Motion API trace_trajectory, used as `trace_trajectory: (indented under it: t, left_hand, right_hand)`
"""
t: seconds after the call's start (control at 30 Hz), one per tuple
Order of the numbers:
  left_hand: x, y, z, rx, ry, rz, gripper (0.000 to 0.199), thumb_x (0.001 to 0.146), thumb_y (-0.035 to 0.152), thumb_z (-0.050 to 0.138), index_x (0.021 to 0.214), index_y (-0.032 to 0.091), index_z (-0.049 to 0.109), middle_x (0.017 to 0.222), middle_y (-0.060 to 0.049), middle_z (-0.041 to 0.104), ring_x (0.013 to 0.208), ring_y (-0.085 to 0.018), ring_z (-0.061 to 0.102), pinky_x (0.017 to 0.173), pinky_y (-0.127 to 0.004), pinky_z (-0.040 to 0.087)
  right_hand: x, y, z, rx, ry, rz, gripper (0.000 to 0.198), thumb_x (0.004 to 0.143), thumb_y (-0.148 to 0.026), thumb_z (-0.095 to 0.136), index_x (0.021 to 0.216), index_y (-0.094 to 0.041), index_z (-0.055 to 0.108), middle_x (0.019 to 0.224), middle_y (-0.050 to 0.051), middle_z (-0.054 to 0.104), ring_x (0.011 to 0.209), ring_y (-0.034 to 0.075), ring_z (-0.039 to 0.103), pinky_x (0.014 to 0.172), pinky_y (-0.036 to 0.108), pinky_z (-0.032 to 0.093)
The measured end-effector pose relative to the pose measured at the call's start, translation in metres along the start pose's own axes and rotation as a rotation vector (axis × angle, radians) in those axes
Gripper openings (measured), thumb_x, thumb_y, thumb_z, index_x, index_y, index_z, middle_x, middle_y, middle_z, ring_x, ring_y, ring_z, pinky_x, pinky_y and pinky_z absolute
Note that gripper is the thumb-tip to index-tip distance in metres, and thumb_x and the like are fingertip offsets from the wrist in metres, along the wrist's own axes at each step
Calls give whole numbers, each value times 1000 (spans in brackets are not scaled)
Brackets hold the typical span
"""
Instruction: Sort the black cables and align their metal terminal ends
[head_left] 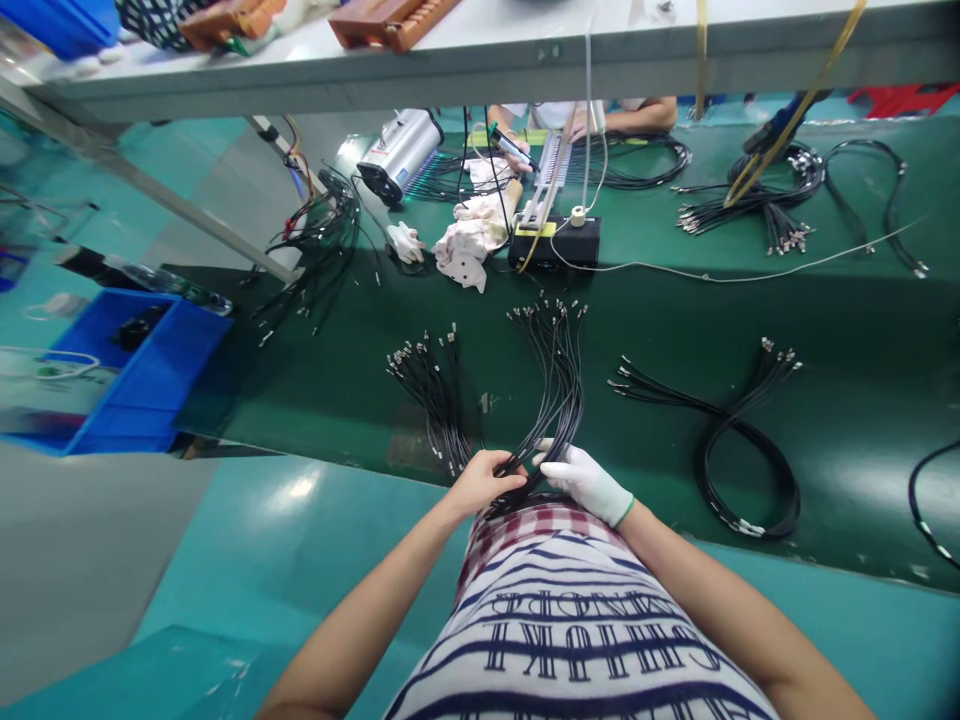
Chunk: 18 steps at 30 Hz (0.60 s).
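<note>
The bare left hand [484, 480] and gloved right hand [581, 478] were closed on a cable bundle [555, 390] at the worktop [862, 400] edge. Two bundles [435, 395] [739, 450] were laid alongside, apparently finished or waiting; which could not be told.

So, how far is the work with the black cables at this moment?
Looks done: one fanned bundle lies left of the hands, and a looped bundle lies to the right. In hand: the bare left hand and the gloved right hand both grip the near end of the middle bundle. Probably left: the cable heaps farther along the green table.
</note>
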<state>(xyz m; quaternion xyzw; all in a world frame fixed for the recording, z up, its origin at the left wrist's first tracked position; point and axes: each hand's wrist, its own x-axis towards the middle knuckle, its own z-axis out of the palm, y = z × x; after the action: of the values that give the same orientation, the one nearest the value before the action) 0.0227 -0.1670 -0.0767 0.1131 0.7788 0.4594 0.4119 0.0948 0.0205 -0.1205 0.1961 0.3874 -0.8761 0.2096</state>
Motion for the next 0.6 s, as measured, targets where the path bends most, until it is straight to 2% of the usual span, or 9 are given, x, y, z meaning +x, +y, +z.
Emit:
trace_trajectory:
  t: [0.2,0.47,0.6]
  left_hand:
    - [2,-1,2,10,2,-21,27,67,35,69,79,12,71,64,0,59,60,-13,46,57,-23,32]
    - [1,4,-1,3,-14,-4,19,73,31,61,73,12,64,59,3,53,55,-10,42,54,-22,31]
    - [1,3,-1,1,-10,7,20,74,33,62,75,12,62,65,1,57,60,-11,46,55,-22,33]
  right_hand:
    - [-2,-3,2,-6,-45,3,49,66,-28,82,110,-18,63,94,3,64,69,10,53,61,23,38]
    - [2,0,2,27,-54,-19,54,65,-27,83,113,-16,61,92,4,65,67,9,50,57,21,35]
    - [2,1,1,28,-33,-14,55,63,-27,84,112,-16,62,87,1,62,63,7,47,56,20,34]
